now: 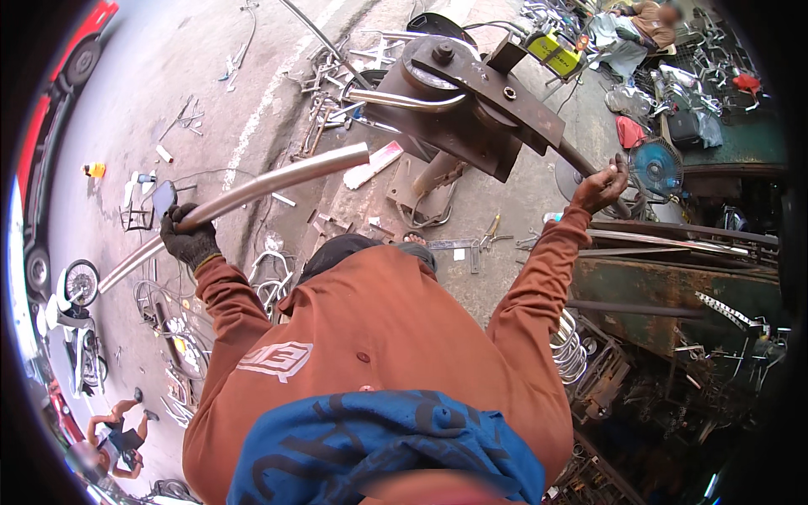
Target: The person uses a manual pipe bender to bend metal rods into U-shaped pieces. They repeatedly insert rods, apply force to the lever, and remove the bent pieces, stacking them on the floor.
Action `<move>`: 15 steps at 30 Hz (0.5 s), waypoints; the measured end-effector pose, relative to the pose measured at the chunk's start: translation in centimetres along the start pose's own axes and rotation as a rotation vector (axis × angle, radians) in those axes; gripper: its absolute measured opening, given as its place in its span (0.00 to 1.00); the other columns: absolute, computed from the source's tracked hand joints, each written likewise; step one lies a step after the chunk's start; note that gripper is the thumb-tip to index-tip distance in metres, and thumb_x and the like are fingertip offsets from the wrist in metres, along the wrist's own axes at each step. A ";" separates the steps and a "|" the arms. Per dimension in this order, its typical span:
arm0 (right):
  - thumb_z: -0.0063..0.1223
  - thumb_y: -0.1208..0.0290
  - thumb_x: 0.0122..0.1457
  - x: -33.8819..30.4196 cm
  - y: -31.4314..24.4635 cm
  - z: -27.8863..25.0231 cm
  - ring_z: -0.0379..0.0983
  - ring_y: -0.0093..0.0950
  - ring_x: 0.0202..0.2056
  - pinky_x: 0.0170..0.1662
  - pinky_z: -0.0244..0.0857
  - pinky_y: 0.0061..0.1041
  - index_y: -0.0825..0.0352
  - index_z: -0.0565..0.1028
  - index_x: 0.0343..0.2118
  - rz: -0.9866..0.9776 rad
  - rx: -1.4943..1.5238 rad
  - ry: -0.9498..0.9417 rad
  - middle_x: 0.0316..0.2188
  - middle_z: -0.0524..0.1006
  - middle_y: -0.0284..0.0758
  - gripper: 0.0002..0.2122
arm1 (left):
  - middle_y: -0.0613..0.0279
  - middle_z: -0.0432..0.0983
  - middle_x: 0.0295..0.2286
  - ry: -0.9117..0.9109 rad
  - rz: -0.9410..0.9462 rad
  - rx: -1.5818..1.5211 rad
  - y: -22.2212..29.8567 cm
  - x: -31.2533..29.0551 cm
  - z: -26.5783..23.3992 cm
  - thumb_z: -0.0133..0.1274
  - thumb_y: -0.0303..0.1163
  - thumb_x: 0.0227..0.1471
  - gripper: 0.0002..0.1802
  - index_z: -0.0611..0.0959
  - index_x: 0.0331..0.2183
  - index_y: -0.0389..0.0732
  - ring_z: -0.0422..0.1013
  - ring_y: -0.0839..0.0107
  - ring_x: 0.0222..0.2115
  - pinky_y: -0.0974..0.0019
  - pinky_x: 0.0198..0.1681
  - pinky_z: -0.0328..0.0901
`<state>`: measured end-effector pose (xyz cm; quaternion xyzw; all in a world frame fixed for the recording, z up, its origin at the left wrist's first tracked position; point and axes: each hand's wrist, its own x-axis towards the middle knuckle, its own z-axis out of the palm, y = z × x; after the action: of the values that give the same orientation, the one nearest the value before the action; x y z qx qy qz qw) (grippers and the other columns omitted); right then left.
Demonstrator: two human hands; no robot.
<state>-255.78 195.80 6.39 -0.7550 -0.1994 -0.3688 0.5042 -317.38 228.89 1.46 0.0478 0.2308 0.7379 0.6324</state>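
- The left hand, in a dark glove, is clamped around a curved metal tube, well out from the body; gripping between the ends probably balances its length.
- The tube's far end lies near the pipe bender, apparently apart from it.
- The bare right hand grips the bender's lever bar, likely for leverage.
- A post holds the bender up, presumably leaving room for long stock.

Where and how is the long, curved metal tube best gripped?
Grip the tube between its ends, coming from the body side with a full wrap, as the gloved left hand does. It is round, and both ends project freely past the hand, so a hold there should probably balance it.
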 end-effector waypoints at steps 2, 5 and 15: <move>0.41 0.71 0.62 -1.9 -5.1 0.0 0.75 0.29 0.33 0.39 0.67 0.29 0.70 0.74 0.42 0.110 0.243 -0.184 0.33 0.78 0.39 0.11 | 0.61 0.69 0.21 0.033 0.032 0.081 0.2 1.5 -0.5 0.49 0.26 0.44 0.03 0.73 0.25 0.36 0.69 0.66 0.23 0.61 0.32 0.69; 0.44 0.71 0.63 -8.7 -13.1 1.8 0.74 0.23 0.18 0.22 0.69 0.21 0.73 0.71 0.43 0.346 0.558 -0.675 0.26 0.78 0.37 0.11 | 0.56 0.73 0.23 0.072 0.034 0.111 0.2 4.2 -1.4 0.49 0.27 0.42 0.03 0.75 0.22 0.38 0.71 0.59 0.27 0.54 0.39 0.69; 0.52 0.58 0.61 -16.4 -17.2 9.9 0.73 0.34 0.43 0.40 0.66 0.36 0.63 0.65 0.49 1.286 1.009 -0.662 0.46 0.69 0.34 0.19 | 0.52 0.74 0.23 0.103 0.002 0.005 -1.8 11.7 -4.8 0.51 0.27 0.38 0.06 0.76 0.24 0.34 0.72 0.54 0.27 0.54 0.38 0.69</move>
<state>-274.46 213.04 2.31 -0.4766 -0.0105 0.3562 0.8037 -319.78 238.92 -6.11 0.0118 0.2648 0.7395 0.6188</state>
